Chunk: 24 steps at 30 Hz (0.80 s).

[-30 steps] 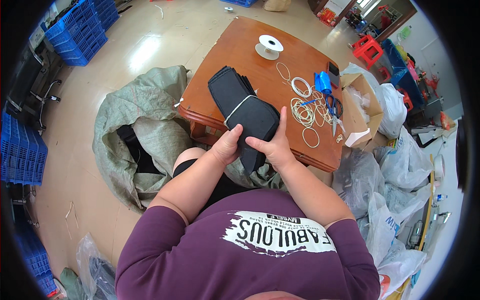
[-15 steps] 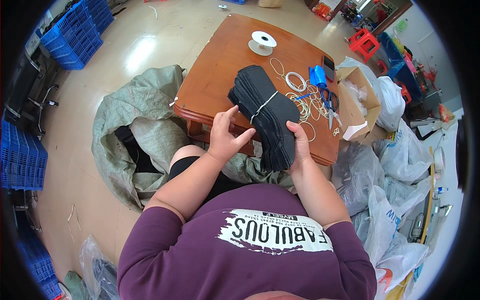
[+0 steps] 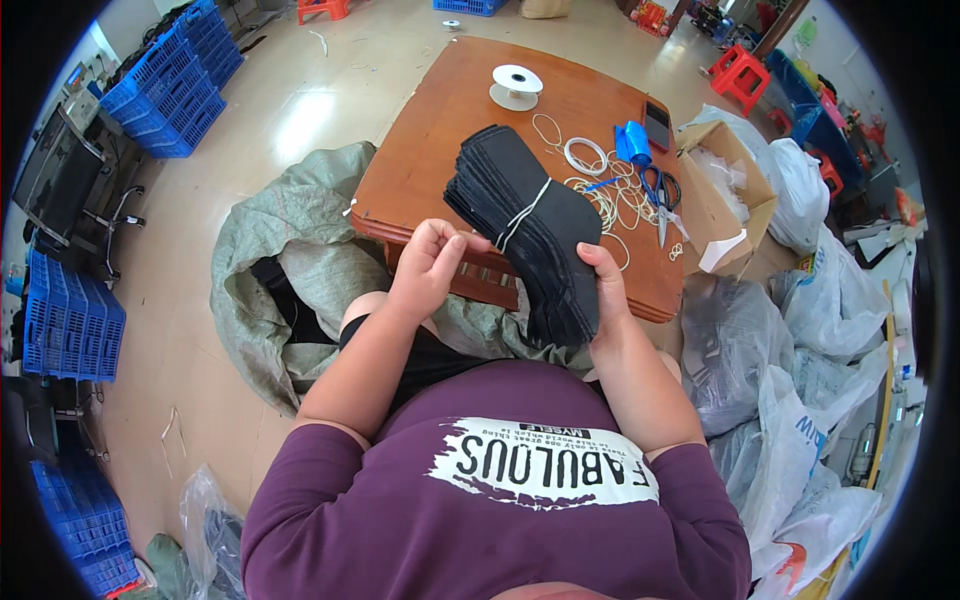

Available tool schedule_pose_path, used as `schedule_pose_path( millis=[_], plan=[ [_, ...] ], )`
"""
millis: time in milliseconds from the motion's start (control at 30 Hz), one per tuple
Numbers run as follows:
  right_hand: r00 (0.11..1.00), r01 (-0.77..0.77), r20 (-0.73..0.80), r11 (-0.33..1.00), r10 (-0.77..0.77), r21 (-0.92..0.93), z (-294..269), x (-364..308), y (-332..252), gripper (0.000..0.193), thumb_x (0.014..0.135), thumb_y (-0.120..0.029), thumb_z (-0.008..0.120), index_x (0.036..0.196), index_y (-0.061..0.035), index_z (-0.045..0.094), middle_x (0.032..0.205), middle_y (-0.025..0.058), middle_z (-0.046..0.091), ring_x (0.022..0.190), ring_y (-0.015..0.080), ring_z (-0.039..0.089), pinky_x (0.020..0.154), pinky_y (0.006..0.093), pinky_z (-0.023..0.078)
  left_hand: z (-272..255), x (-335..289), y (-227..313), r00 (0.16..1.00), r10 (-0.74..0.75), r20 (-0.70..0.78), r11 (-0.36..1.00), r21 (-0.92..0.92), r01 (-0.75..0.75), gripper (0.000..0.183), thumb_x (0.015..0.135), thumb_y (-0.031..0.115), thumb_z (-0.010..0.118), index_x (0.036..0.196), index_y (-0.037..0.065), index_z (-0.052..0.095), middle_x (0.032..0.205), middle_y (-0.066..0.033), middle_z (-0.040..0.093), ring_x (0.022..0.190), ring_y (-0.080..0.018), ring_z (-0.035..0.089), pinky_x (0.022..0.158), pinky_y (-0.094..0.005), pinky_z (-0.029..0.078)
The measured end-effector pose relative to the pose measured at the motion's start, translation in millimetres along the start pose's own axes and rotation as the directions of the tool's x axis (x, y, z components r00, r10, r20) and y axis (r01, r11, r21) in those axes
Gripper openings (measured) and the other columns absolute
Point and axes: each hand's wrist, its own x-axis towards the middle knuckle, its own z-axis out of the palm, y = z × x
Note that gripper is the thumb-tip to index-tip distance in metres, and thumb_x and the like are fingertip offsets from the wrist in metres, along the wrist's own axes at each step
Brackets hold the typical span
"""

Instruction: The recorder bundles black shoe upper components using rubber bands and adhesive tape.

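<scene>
Bright, even daylight glares off the floor (image 3: 300,120) (fisheye edges bend, sharp centre).

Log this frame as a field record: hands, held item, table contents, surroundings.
left hand: at the near end of the bundle, pinching the string
right hand: gripping the bundle's right edge
bundle: stack of black flat pieces, tied across with white string
table: brown wood; white spool, string loops, scissors, phone
left of table: grey-green sack
right of table: open cardboard box, plastic bags
</scene>
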Motion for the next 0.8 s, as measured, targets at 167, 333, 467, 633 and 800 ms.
schedule_pose_path(
  millis=[167,333,467,633,800],
  plan=[
    [0.999,-0.015,-0.036,0.999,0.017,0.031,-13,-3,3,0.051,0.082,-0.03,0.064,0.119,0.0056,0.059,0.103,0.0179,0.069,0.083,0.0258,0.07,0.073,0.0358,0.059,28,-5,-4,0.998,0.031,-0.06,0.752,0.659,0.016,0.028,0.08,0.005,0.078,0.097,0.002,0.055,0.088,-0.0072,0.058,0.082,-0.0145,0.06,0.07,-0.0296,0.053],
    [0.993,0.11,-0.007,0.975,-0.114,-0.194,-13,-10,0,0.058,0.079,-0.03,0.065,0.124,0.0062,0.055,0.107,0.0188,0.068,0.089,0.0266,0.068,0.076,0.0378,0.059,37,-2,2,0.909,0.344,0.236,0.574,0.713,-0.403,0.019,0.082,0.001,0.074,0.089,0.002,0.057,0.087,-0.0076,0.059,0.076,-0.0145,0.059,0.065,-0.0294,0.052],
    [0.986,0.164,-0.003,0.971,-0.167,-0.176,-10,-20,-6,0.068,0.078,-0.018,0.068,0.138,-0.0041,0.037,0.119,0.0174,0.058,0.1,0.0271,0.065,0.081,0.0353,0.058,31,-8,-3,0.994,0.093,-0.06,0.938,0.341,-0.067,0.013,0.088,-0.002,0.065,0.085,0.003,0.053,0.086,-0.0069,0.066,0.077,-0.0129,0.061,0.067,-0.0272,0.05],
    [0.996,0.084,0.044,0.983,-0.078,-0.165,-13,-28,-16,0.078,0.071,-0.017,0.07,0.141,-0.0035,0.038,0.121,0.0175,0.057,0.106,0.0271,0.062,0.09,0.038,0.054,10,-10,28,0.972,-0.185,0.144,0.972,-0.121,0.203,0.02,0.084,-0.005,0.067,0.09,0.008,0.052,0.081,-0.0047,0.064,0.072,-0.0098,0.061,0.06,-0.0228,0.046],
    [0.988,0.157,0.06,0.897,-0.145,-0.414,-9,-50,-19,0.089,0.061,-0.015,0.071,0.143,-0.003,0.038,0.126,0.0165,0.056,0.116,0.0283,0.056,0.098,0.0385,0.048,-1,-2,66,0.986,-0.053,0.159,0.977,-0.194,0.084,0.019,0.085,-0.007,0.06,0.089,0.01,0.051,0.067,0.0028,0.051,0.052,-0.0086,0.048,0.049,-0.0227,0.039]
  ],
)
